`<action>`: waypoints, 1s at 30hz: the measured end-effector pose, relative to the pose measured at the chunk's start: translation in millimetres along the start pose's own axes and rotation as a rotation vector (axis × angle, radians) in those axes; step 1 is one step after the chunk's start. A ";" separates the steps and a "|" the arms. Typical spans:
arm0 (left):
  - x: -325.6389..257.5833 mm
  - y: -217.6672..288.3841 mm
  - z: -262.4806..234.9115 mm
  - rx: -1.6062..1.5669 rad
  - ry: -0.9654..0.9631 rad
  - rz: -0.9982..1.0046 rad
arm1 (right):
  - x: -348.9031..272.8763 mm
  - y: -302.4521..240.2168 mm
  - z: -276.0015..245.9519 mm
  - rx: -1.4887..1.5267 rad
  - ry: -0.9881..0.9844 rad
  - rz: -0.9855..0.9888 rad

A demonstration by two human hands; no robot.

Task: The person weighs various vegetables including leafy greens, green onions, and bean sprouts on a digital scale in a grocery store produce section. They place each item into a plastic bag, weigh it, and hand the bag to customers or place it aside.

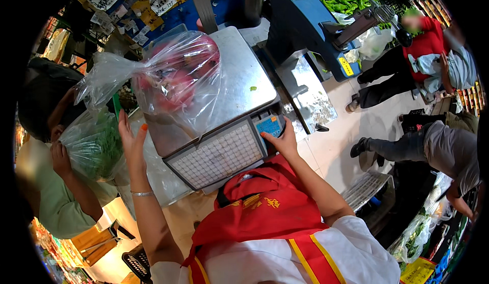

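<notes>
A clear plastic bag of pinkish-red round fruit (175, 88) rests on the metal platform (243, 70) of a weighing scale, its twisted neck pointing left. My right hand (286, 140) is at the scale's right corner, thumb on the blue keypad (270, 126) and fingers spread along the edge. Beside the scale's left side my left hand (133, 144) is raised with fingers stretched out, holding nothing; its thumb tip is orange. Close to its fingertips are a green strip (116, 105) and a clear bag of leafy greens (97, 144), which another person's hand (61, 158) touches.
Right of the scale stands a blue machine (310, 32) with a dark arm. Green peppers (346, 0) lie behind it. A metal canister (252, 1) is at the back. People stand at left and right; a person in red (430, 45) is at far right. Papers (119, 14) cover the back left.
</notes>
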State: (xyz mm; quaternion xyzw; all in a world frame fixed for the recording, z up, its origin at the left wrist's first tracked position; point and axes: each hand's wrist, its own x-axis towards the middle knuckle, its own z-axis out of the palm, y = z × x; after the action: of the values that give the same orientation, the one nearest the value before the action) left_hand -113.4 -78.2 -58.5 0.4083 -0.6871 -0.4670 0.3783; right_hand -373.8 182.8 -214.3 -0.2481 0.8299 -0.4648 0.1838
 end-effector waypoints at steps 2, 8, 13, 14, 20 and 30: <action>11.0 2.6 2.3 0.067 -0.019 0.021 | -1.3 1.7 -4.2 -0.117 0.043 -0.084; 54.6 -2.0 11.1 0.075 -0.102 0.195 | 6.4 -25.7 -5.8 0.679 -0.005 0.172; 89.9 31.4 35.5 -0.001 -0.121 0.231 | 12.7 -53.2 3.1 1.155 -0.177 0.647; 93.3 36.3 40.0 -0.050 -0.055 0.280 | 13.5 -56.9 7.0 1.195 -0.173 0.667; 115.4 54.5 52.0 -0.488 -0.159 0.204 | 17.6 -69.1 17.6 1.254 -0.059 0.710; 111.6 116.7 52.1 -0.604 -0.144 0.322 | -6.0 -109.5 2.6 0.906 0.101 0.431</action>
State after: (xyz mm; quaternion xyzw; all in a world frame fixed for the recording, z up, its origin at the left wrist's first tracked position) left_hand -227.0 -136.1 53.5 0.1303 -0.5983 -0.6114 0.5012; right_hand -341.1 135.9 -120.7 0.0565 0.5852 -0.7410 0.3244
